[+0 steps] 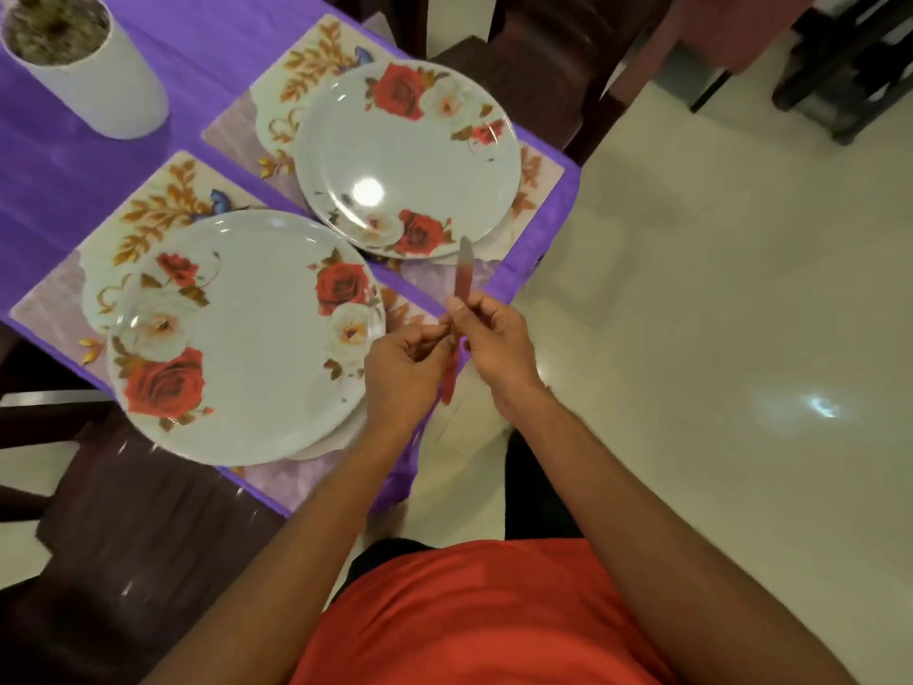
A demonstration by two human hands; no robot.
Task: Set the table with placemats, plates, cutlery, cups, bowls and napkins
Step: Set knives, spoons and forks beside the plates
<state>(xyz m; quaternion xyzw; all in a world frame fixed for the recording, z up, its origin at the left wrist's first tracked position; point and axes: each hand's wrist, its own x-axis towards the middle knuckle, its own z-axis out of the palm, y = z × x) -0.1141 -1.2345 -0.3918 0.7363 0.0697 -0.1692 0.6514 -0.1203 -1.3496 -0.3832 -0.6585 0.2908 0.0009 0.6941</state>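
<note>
Two white plates with red roses lie on floral placemats on the purple tablecloth: a near plate (242, 338) on the near placemat (148, 210) and a far plate (405, 155) on the far placemat (306, 66). My right hand (494, 338) pinches a piece of cutlery (463, 271), its metal tip pointing up over the table's edge. My left hand (405, 363) pinches the same bundle lower down, where a red handle (448, 383) hangs below my fingers. How many pieces are in the bundle is unclear.
A white pot (94, 76) with a plant stands at the far left on the tablecloth (173, 32). Dark chairs sit at the near left (123, 536) and beyond the far plate (543, 51). Pale tiled floor (716, 289) spreads to the right.
</note>
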